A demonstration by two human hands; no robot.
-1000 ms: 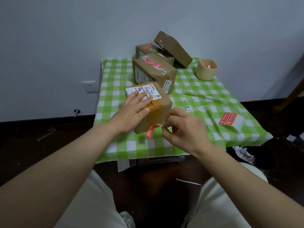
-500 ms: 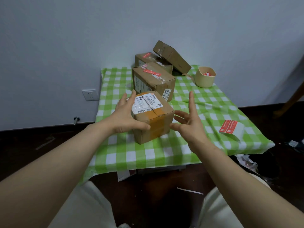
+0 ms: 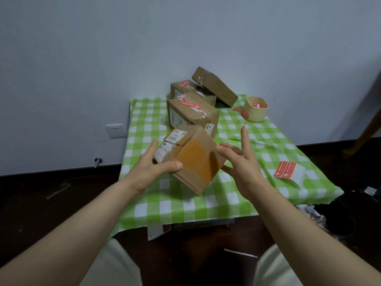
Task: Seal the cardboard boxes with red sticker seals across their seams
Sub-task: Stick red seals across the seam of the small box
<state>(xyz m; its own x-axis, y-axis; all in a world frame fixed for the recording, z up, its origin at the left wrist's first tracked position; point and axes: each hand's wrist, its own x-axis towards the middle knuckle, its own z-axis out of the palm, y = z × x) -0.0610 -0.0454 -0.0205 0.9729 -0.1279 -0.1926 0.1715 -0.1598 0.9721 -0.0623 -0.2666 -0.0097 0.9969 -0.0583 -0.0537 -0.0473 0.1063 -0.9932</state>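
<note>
Here we are over the table with the green-and-white checked cloth (image 3: 226, 203), and the small brown cardboard box (image 3: 193, 162) is up on a tilt near the front middle, its orange-taped face turned toward us and its white shipping label angled off to the left. We cannot tell whether its lowest corner touches the cloth.

The left hand (image 3: 152, 168) grips it, thumb clamped across the near face and fingers wrapped round the left side. The right hand (image 3: 243, 166) is spread wide just beside the box's right edge, holding nothing in its palm. The index finger points up, and a curled red sticker seal (image 3: 243, 114) hangs at its tip. Whether the lower fingers touch the cardboard is too close for us to call.

Behind, we see a larger brown box (image 3: 191, 114) with a red seal across its top, a second brown box (image 3: 185, 89) behind that, and a flat brown box (image 3: 216, 87) leaning tilted on it. At the back right stands a beige round cup (image 3: 256, 114) with red scraps inside. A white backing sheet with red stickers (image 3: 285, 171) lies near the right edge. A white wall socket (image 3: 116, 130) sits at the left.
</note>
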